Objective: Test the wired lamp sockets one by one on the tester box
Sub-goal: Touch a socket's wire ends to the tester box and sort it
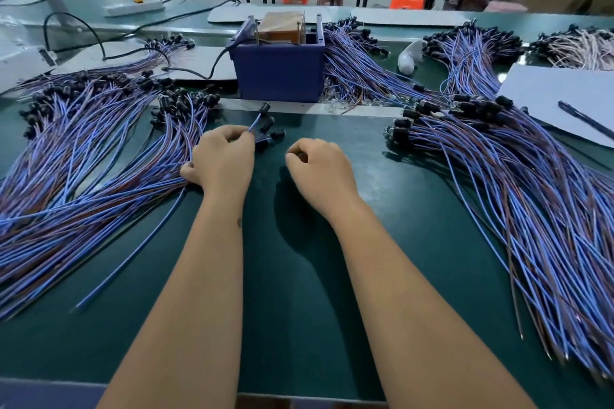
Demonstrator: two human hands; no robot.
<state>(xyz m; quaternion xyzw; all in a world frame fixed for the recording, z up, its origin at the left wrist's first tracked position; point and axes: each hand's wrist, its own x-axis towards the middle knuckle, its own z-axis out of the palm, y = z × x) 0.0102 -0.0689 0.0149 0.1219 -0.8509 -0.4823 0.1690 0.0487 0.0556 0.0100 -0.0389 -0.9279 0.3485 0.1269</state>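
The blue tester box (278, 71) stands at the middle back of the green mat, with brown parts and metal posts on top. My left hand (222, 159) grips a few wired lamp sockets (267, 124) by their blue wires; the black socket heads fan out toward the box. My right hand (318, 165) hovers just to the right over the mat, its fingers curled and nothing visible in them. A big pile of wired sockets (83, 143) lies to the left and another pile (518, 176) to the right.
More socket bundles (471, 50) lie behind and right of the box. White sheet with a pen (583, 119) sits at the right edge. A black cable (212, 71) runs from the box to the left. A power strip (133, 7) lies at the back left.
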